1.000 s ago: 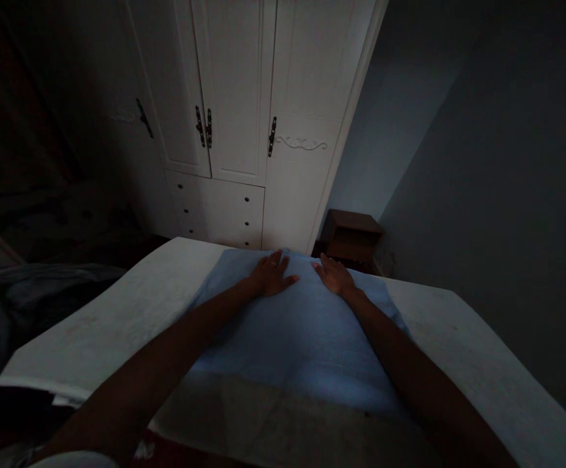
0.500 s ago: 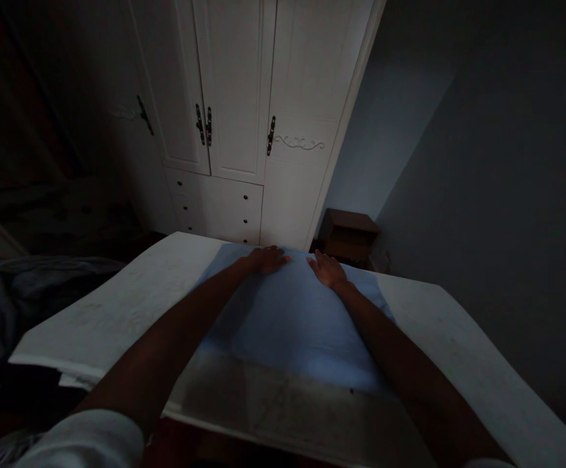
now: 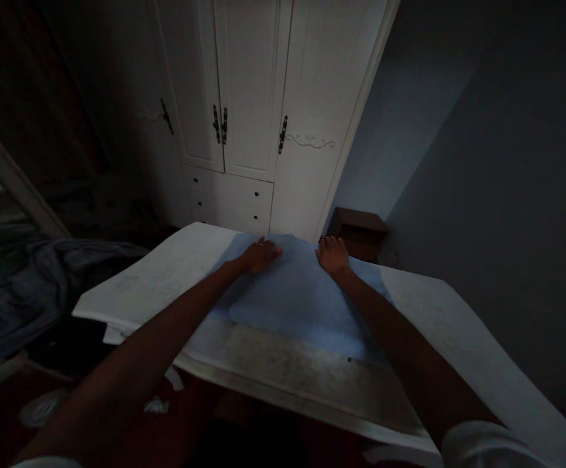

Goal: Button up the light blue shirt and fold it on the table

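Observation:
A light blue cloth [image 3: 292, 292] lies spread over the middle of a white table [image 3: 156, 273], reaching its far edge. My left hand [image 3: 262, 255] rests on the cloth's far left part, fingers stretched out. Flat on the far right part lies my right hand [image 3: 333, 255], its fingers pointing at the far edge. Both arms reach forward across the table. The cloth's near edge stops short of the table's front, and a small dark spot [image 3: 349, 359] shows beside that edge.
Beyond the table stands a white wardrobe [image 3: 248, 97] with dark handles. A brown nightstand [image 3: 358, 231] is at the back right by a grey wall [image 3: 507, 195]. Dark clothes [image 3: 43, 279] are heaped at the left. Small pale items lie on the red floor below.
My hands have moved slightly apart on the cloth. The camera view has shifted, so more of the floor shows in front of the table.

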A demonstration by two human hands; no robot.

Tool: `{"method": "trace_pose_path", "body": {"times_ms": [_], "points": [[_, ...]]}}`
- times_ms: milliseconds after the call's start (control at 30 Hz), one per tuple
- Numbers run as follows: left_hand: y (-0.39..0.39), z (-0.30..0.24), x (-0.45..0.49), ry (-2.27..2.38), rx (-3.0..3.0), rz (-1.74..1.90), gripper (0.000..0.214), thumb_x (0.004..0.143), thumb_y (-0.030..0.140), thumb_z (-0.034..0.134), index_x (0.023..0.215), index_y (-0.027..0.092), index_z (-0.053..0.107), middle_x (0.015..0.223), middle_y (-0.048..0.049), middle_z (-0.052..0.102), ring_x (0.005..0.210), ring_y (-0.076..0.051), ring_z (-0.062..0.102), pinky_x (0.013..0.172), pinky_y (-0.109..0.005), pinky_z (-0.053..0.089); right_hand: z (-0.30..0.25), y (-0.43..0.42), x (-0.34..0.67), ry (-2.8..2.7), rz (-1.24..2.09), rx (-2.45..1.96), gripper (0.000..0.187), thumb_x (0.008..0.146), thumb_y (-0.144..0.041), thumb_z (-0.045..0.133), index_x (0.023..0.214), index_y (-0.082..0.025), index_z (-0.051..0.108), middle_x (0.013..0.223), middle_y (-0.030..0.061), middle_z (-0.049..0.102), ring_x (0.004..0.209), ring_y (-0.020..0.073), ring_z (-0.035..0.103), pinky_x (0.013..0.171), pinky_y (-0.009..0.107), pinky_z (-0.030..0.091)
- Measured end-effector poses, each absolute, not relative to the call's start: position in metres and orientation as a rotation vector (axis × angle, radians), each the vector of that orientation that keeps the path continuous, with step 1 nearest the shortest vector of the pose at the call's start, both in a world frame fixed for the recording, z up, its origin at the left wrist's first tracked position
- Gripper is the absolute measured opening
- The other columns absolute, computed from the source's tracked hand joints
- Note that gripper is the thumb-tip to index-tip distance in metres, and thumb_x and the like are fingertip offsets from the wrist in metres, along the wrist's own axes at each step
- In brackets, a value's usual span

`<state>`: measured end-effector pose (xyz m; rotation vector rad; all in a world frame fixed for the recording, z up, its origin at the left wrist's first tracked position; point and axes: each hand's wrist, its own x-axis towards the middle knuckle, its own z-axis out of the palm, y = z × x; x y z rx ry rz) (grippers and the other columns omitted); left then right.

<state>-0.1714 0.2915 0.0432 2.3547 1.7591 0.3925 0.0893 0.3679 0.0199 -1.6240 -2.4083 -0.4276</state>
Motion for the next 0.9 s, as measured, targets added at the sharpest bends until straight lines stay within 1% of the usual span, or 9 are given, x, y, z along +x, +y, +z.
{"method": "trace_pose_path", "body": {"times_ms": [100,200,300,367,500,567,633,800,900], "points": [[0.254,0.048,-0.165,1.745,2.344,0.323,0.073,0.094,0.064,0.018,0.143,0.015,0.040,0.154,-0.0142,0.035,0.147,-0.032,0.017,0.116,-0.050,0.020,0.029,0.360,0.083,-2.460,-0.484,-1.547,0.050,0.096,-0.022,0.025,0.135,0.000,0.048,0.145,0.0227,0.044,0.138,0.0316,0.032,0.117,0.049,0.007],[0.219,0.052,-0.152,1.686,2.411,0.264,0.071,0.095,0.061,0.020,0.145,0.014,0.036,0.155,-0.0148,0.032,0.147,-0.031,0.014,0.117,-0.049,0.017,0.040,0.340,0.068,-2.434,-0.473,-1.519,0.049,0.095,-0.016,0.023,0.132,-0.001,0.052,0.144,0.0231,0.045,0.138,0.0320,0.034,0.116,0.051,0.009],[0.195,0.053,-0.138,1.624,2.521,0.234,0.063,0.096,0.055,0.024,0.143,0.015,0.039,0.154,-0.0149,0.034,0.147,-0.031,0.017,0.116,-0.051,0.019,0.048,0.300,0.047,-2.390,-0.403,-1.425,0.049,0.097,-0.025,0.026,0.137,-0.006,0.048,0.146,0.0193,0.045,0.138,0.0307,0.034,0.116,0.050,0.015],[0.186,0.052,-0.130,1.632,2.577,0.231,0.055,0.097,0.045,0.025,0.142,0.017,0.040,0.153,-0.0138,0.036,0.146,-0.030,0.020,0.116,-0.051,0.020,0.050,0.264,0.036,-2.426,-0.312,-1.319,0.051,0.099,-0.034,0.026,0.140,-0.011,0.045,0.148,0.0154,0.044,0.140,0.0280,0.034,0.117,0.047,0.017],[0.182,0.048,-0.134,1.803,2.564,0.260,0.046,0.096,0.033,0.027,0.130,0.016,0.053,0.145,-0.0149,0.047,0.142,-0.030,0.029,0.113,-0.050,0.027,0.045,0.192,0.037,-2.513,-0.135,-1.223,0.058,0.100,-0.046,0.022,0.140,-0.013,0.048,0.148,0.0125,0.045,0.139,0.0251,0.038,0.117,0.042,0.024],[0.184,0.045,-0.149,1.928,2.523,0.291,0.045,0.096,0.033,0.026,0.121,0.015,0.058,0.136,-0.0166,0.054,0.139,-0.031,0.036,0.111,-0.052,0.029,0.041,0.167,0.051,-2.554,-0.071,-1.250,0.062,0.099,-0.051,0.022,0.142,-0.013,0.047,0.150,0.0128,0.042,0.140,0.0262,0.037,0.117,0.043,0.026],[0.187,0.040,-0.172,2.023,2.481,0.312,0.046,0.096,0.037,0.026,0.119,0.015,0.060,0.130,-0.0171,0.059,0.134,-0.031,0.041,0.110,-0.051,0.030,0.037,0.152,0.071,-2.594,-0.062,-1.279,0.068,0.098,-0.057,0.022,0.143,-0.012,0.045,0.152,0.0139,0.038,0.142,0.0278,0.033,0.117,0.045,0.024],[0.194,0.029,-0.223,1.881,2.441,0.429,0.049,0.096,0.044,0.028,0.121,0.016,0.059,0.135,-0.0124,0.056,0.132,-0.024,0.046,0.110,-0.038,0.034,0.023,0.149,0.141,-2.609,-0.068,-1.446,0.078,0.094,-0.067,0.019,0.144,-0.012,0.044,0.152,0.0156,0.036,0.142,0.0289,0.032,0.119,0.045,0.022],[0.191,0.029,-0.229,1.902,2.345,0.547,0.049,0.096,0.044,0.027,0.118,0.019,0.062,0.131,-0.0101,0.061,0.124,-0.023,0.053,0.106,-0.034,0.038,0.013,0.149,0.187,-2.610,-0.049,-1.482,0.082,0.092,-0.069,0.018,0.145,-0.012,0.042,0.153,0.0154,0.034,0.143,0.0282,0.030,0.119,0.044,0.023]]}}
